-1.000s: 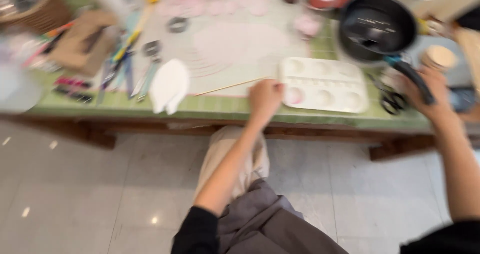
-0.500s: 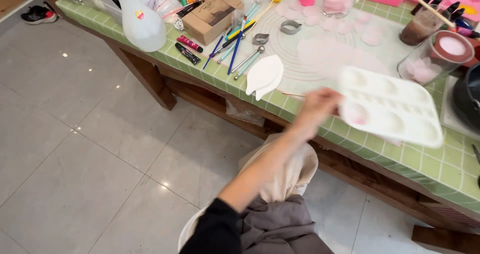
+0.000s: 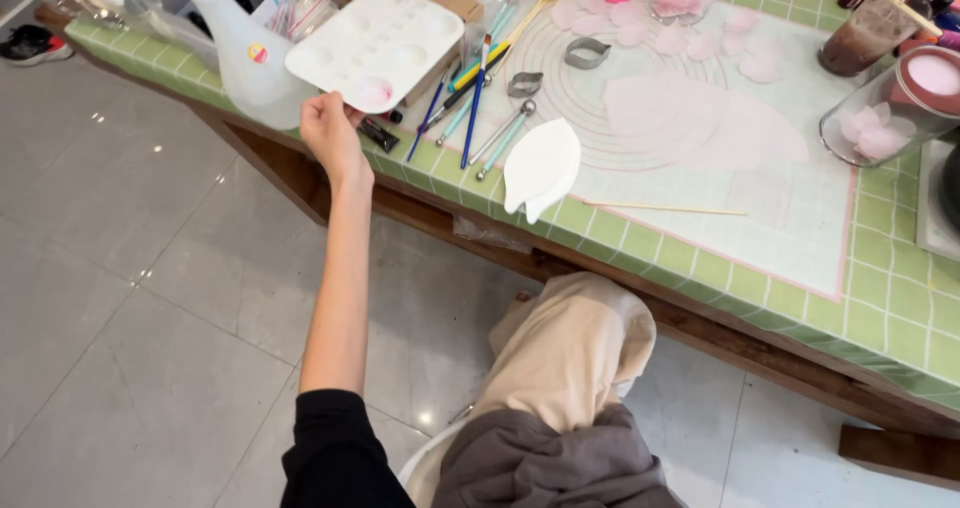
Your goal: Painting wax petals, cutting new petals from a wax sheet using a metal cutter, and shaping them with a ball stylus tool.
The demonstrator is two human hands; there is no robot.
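My left hand (image 3: 330,133) grips the near corner of a white paint palette (image 3: 375,33) with round wells, one of them stained pink. It holds the palette tilted above the left end of the green tiled table (image 3: 880,318), over a cardboard box and beside a white plastic bottle (image 3: 240,48). Just right of the hand lie several brushes and modelling tools (image 3: 475,88). A white leaf-shaped mould (image 3: 541,166) rests near the table's front edge. My right hand is out of view.
A translucent work mat (image 3: 800,208) carries rolled pink paste (image 3: 700,118), loose pink petals, a metal cutter (image 3: 586,54) and a thin wooden skewer (image 3: 665,209). A glass jar with petals (image 3: 885,118) stands at the right. Grey floor tiles (image 3: 130,298) lie below, my knees by the table.
My left hand has carried the palette from the right part of the table to its left end. The view has swung left, and my right hand has dropped out of sight.
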